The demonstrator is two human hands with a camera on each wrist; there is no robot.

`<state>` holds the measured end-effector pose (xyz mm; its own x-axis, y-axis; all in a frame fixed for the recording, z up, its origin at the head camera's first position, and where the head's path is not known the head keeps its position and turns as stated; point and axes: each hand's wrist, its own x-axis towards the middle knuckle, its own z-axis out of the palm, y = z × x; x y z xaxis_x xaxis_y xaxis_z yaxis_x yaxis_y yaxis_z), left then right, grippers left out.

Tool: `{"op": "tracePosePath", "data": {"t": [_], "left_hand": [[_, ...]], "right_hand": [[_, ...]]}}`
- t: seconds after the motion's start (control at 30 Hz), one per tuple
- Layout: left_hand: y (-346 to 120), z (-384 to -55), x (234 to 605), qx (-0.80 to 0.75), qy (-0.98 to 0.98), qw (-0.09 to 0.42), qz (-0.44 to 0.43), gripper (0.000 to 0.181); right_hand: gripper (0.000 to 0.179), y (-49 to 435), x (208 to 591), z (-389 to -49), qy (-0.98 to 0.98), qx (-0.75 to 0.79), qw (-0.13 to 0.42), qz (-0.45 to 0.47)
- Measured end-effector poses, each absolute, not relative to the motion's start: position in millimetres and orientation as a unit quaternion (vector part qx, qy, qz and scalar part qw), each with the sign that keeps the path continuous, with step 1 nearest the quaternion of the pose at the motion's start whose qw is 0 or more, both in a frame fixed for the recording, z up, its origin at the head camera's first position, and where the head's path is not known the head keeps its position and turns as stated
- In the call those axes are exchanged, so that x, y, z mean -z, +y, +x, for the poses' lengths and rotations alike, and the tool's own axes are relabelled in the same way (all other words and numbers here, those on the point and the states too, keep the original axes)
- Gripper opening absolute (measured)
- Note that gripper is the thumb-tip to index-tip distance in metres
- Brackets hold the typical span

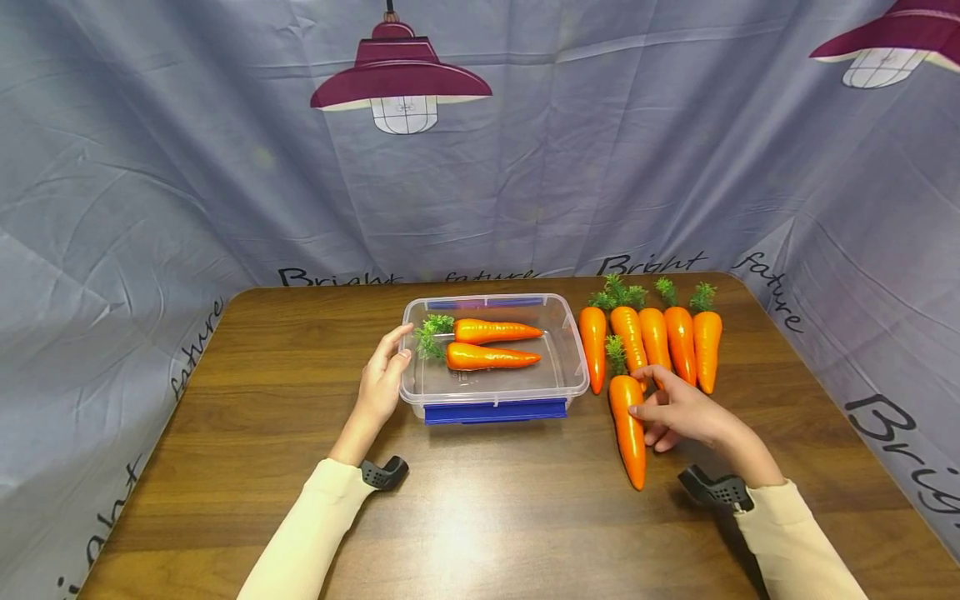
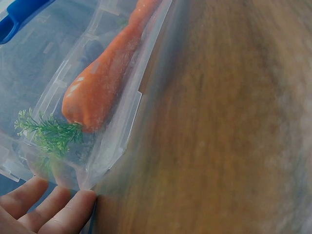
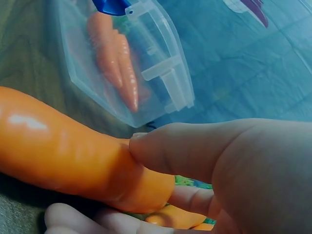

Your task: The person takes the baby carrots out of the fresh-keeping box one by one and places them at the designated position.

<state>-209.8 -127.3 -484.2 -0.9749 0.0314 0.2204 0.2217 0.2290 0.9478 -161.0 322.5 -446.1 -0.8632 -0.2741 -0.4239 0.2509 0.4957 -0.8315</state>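
Note:
A glossy orange toy carrot with a green leafy top lies nearest the front. My right hand pinches its thick upper part, thumb on one side and fingers on the other. In the right wrist view, the thumb presses on the carrot. A clear plastic box with blue side clips holds two more carrots, tips pointing right. My left hand rests at the box's left end, its fairly straight fingers touching the outside of the wall near a corner.
Several more carrots lie in a row right of the box, leafy tops towards the back. The wooden table has a grey printed curtain behind it and at its sides. A dark wrist device sits on each forearm.

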Motion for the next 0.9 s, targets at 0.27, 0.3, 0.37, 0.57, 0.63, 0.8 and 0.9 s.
{"op": "tracePosePath", "data": {"t": [0.27,0.3,0.37,0.57,0.63,0.8,0.9], "left_hand": [[-126,-211,484,0.62,-0.776,0.074,-0.084,0.043],[-125,-211,485,0.622,-0.775,0.074,-0.086,0.043],[-124,-211,485,0.622,-0.774,0.076,-0.09,0.043],[-125,-211,485,0.621,-0.774,0.085,-0.093,0.043],[-126,-210,485,0.619,-0.775,0.082,-0.093,0.043],[-126,-210,486,0.619,-0.776,0.077,-0.092,0.043],[-127,-210,486,0.622,-0.773,0.081,-0.093,0.043]], "right_hand": [[0.067,333,423,-162,0.845,0.478,0.239,-0.014],[0.066,334,417,-163,0.852,0.471,0.227,-0.02],[0.062,332,403,-168,0.863,0.462,0.203,-0.03],[0.049,297,362,-196,0.891,0.415,0.146,-0.109],[0.046,279,352,-207,0.898,0.394,0.138,-0.136],[0.042,232,345,-236,0.883,0.391,0.155,-0.206],[0.043,205,349,-252,0.873,0.384,0.176,-0.245]]}}
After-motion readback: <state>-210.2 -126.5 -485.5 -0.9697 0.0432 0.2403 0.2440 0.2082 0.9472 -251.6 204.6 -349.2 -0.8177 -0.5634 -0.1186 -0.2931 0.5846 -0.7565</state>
